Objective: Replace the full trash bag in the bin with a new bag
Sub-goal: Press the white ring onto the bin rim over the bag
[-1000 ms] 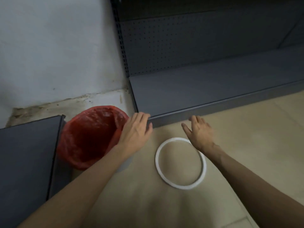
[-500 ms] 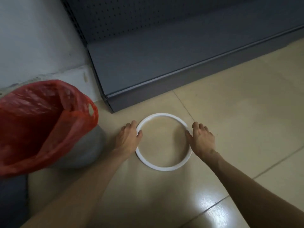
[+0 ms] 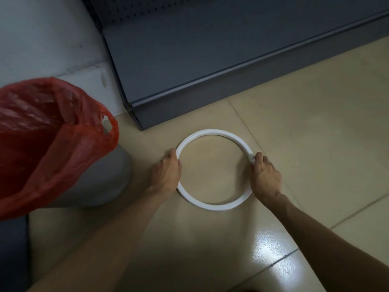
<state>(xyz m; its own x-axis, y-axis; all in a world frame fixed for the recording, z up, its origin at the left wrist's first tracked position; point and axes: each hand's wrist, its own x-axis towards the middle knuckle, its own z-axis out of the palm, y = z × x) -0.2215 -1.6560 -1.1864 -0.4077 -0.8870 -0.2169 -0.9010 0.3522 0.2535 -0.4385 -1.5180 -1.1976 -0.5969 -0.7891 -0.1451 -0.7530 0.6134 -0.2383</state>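
Note:
A white plastic ring (image 3: 212, 132) lies flat on the tiled floor. My left hand (image 3: 167, 172) grips its left side and my right hand (image 3: 266, 178) grips its right side, fingers curled over the rim. To the left stands a grey bin (image 3: 101, 182) lined with a red plastic bag (image 3: 48, 131). The bag's mouth is open and drapes over the bin's edge, one handle loop hanging on the right. What lies inside the bag is not visible.
A dark grey metal shelf unit (image 3: 210, 49) with a pegboard back runs along the far side, its base corner close to the ring. A white wall (image 3: 42, 34) stands behind the bin. Another dark shelf edge (image 3: 12, 249) is at the lower left. Beige tiles (image 3: 315, 123) extend to the right.
My left hand left the bin's rim and both hands came down onto the ring, closing on its two sides. The view has moved closer and to the right.

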